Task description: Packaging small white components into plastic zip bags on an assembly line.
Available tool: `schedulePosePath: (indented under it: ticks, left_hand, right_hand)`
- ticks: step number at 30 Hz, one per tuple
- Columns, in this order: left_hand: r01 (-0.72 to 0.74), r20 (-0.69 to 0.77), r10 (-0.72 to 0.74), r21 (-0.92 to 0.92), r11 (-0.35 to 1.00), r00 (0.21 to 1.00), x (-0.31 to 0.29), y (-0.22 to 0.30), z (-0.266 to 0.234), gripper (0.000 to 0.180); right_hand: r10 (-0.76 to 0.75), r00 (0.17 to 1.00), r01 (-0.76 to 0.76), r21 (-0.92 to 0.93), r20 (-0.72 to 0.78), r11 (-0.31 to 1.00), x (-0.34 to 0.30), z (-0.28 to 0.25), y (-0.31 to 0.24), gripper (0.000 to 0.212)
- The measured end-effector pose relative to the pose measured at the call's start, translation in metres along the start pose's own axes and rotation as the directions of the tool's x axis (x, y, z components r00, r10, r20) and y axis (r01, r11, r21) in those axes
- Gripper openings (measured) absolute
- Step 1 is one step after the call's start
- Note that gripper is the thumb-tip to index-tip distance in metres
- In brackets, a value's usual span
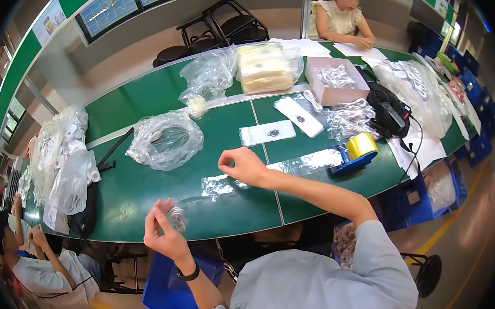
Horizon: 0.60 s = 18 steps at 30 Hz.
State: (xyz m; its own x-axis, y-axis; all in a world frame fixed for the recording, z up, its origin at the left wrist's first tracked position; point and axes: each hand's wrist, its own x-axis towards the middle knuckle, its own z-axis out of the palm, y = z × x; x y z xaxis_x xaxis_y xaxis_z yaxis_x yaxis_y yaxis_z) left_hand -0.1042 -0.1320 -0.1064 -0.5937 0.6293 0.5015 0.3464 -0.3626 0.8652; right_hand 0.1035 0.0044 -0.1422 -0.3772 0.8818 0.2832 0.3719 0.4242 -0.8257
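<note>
My left hand (163, 233) is at the near edge of the green table, its thumb and fingers closed on a small coiled white cable (177, 213), which seems to be in a transparent bag. Farther right, my right hand (244, 167) is raised over a shiny strip of transparent tape (306, 163). Its thumb and forefinger curl into a pinch; whatever may be between them is too small to see. The strip runs to a blue tape dispenser (353, 162) with a yellow roll (362, 145). Beyond it lie flat white packets (267, 134) with small dark items.
Plastic bags (165, 142) lie behind my hands. A stack of yellowish bags (264, 69) and a box of white cables (335, 86) stand farther back. A black bag (388, 108) sits right. Other people sit at the far right and left. A blue bin (170, 285) stands below the edge.
</note>
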Motion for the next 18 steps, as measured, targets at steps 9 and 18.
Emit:
schedulePosePath:
  ticks: [9, 18]
  left_hand:
    - [0.026, 0.020, -0.026, 0.025, 0.999, 0.999, -0.001, -0.012, -0.010, 0.023]
    - [0.009, 0.070, -0.007, -0.026, 1.000, 0.998, 0.001, -0.005, 0.005, 0.023]
  right_hand:
    - [-0.331, 0.898, 0.433, -0.446, 0.290, 0.784, -0.029, 0.050, 0.029, 0.019]
    - [-0.304, 0.830, 0.533, -0.503, 0.469, 0.680, -0.052, 0.025, 0.004, 0.040]
